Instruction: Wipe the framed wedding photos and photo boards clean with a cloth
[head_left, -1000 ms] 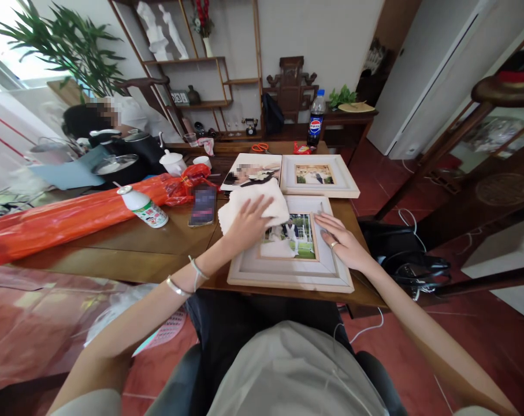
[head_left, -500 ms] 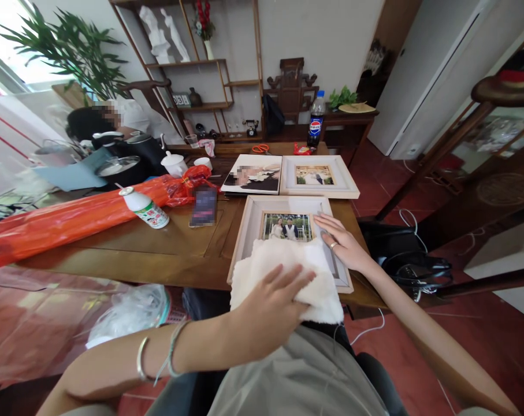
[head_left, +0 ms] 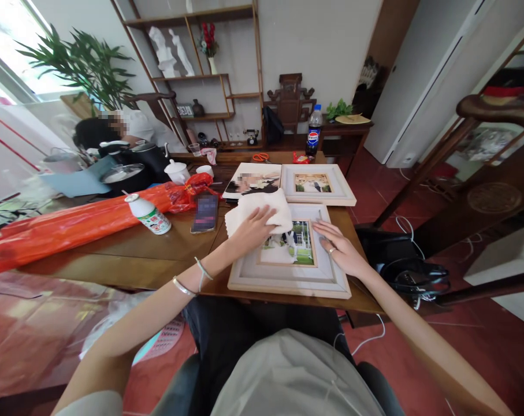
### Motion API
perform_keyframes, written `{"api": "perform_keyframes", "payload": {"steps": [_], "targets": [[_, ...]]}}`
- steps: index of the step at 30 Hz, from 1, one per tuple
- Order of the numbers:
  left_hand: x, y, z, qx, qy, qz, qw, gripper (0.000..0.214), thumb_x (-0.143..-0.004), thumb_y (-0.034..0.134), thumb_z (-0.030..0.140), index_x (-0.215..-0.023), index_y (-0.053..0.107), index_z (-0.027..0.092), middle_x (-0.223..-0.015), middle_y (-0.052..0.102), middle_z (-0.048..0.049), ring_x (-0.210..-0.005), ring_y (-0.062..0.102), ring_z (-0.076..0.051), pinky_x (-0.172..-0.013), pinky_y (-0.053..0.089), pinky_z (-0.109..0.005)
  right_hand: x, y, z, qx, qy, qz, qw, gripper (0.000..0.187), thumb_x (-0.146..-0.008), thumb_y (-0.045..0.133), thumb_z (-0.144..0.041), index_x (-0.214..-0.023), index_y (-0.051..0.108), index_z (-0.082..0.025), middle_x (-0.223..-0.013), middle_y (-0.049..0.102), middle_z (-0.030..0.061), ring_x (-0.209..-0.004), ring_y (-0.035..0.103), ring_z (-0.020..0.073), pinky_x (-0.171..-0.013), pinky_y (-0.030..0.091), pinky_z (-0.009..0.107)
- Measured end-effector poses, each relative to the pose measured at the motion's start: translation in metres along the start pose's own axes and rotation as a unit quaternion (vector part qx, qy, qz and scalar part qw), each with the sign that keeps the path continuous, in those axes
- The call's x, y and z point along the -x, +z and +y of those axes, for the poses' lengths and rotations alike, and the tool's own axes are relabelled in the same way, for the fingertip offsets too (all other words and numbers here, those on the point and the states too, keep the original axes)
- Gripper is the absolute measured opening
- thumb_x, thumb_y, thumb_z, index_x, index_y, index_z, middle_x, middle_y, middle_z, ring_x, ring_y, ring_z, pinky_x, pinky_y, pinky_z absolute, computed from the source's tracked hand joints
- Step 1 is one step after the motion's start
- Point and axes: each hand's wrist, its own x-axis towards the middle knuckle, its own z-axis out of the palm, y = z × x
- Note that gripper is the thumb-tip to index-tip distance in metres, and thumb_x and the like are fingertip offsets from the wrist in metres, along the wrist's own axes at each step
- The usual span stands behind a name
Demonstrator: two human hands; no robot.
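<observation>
A white-framed photo (head_left: 287,277) lies flat on the wooden table (head_left: 158,254) in front of me. My left hand (head_left: 251,229) presses a white cloth (head_left: 262,209) onto the frame's upper left part, fingers flat on the cloth. My right hand (head_left: 339,248), with a ring on it, rests open on the frame's right border. Bracelets sit on my left wrist.
Behind the frame lie a second white-framed photo (head_left: 316,185) and an unframed print (head_left: 253,180). A phone (head_left: 204,212), a small white bottle (head_left: 149,214) and a long orange plastic bag (head_left: 71,222) lie to the left. A person sits at the far left. A black bag (head_left: 400,266) stands on the floor.
My left hand has carried the cloth from the frame's near edge back up to its top left part. My right hand has stayed on the right border.
</observation>
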Motion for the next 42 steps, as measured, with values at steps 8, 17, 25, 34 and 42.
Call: {"api": "perform_keyframes", "payload": {"steps": [8,17,25,34,42], "targets": [[0.055,-0.060,0.069,-0.008,0.141,-0.062,0.988,0.020,-0.089,0.055,0.015,-0.105,0.068,0.018,-0.129,0.060,-0.0112,-0.126,0.052,-0.024,-0.104,0.041,-0.035,0.000,0.000,0.002,0.002,-0.009,-0.001,1.000,0.041,-0.094,0.044,-0.027,-0.134,0.054,-0.032,-0.142,0.052,0.0031,-0.139,0.038,0.0249,-0.116,0.028,0.056],[0.035,-0.019,0.040,0.031,0.053,-0.033,0.998,0.025,-0.092,0.055,0.023,-0.115,0.065,0.020,-0.149,0.039,-0.0116,-0.138,0.037,-0.027,-0.113,0.033,-0.041,0.000,0.000,0.005,0.005,-0.021,-0.002,1.000,0.042,-0.094,0.044,-0.025,-0.134,0.053,-0.032,-0.142,0.052,0.0035,-0.139,0.037,0.0250,-0.115,0.029,0.057],[-0.034,-0.002,0.015,0.036,0.034,0.002,0.999,0.031,-0.098,0.043,0.022,-0.123,0.060,0.018,-0.155,0.029,-0.0095,-0.144,0.024,-0.028,-0.114,0.025,-0.048,0.000,-0.001,0.006,0.000,-0.026,0.003,1.000,0.041,-0.094,0.044,-0.024,-0.133,0.055,-0.030,-0.141,0.053,0.0051,-0.138,0.038,0.0262,-0.114,0.030,0.059],[0.020,-0.065,0.111,0.085,0.150,-0.045,0.984,0.027,-0.095,0.045,0.022,-0.105,0.070,0.018,-0.142,0.048,-0.0138,-0.129,0.046,-0.032,-0.099,0.043,-0.047,0.002,-0.001,0.007,-0.009,-0.034,0.003,0.999,0.045,-0.092,0.044,-0.021,-0.135,0.052,-0.032,-0.142,0.053,0.0037,-0.138,0.038,0.0252,-0.115,0.030,0.056],[0.022,-0.062,0.125,0.076,0.095,-0.036,0.992,0.026,-0.096,0.046,0.029,-0.106,0.069,0.023,-0.143,0.048,-0.0082,-0.130,0.046,-0.030,-0.098,0.045,-0.047,0.001,-0.002,0.004,-0.008,-0.031,-0.003,0.999,0.045,-0.092,0.044,-0.021,-0.135,0.052,-0.031,-0.142,0.052,0.0042,-0.139,0.037,0.0242,-0.115,0.030,0.055]]}}
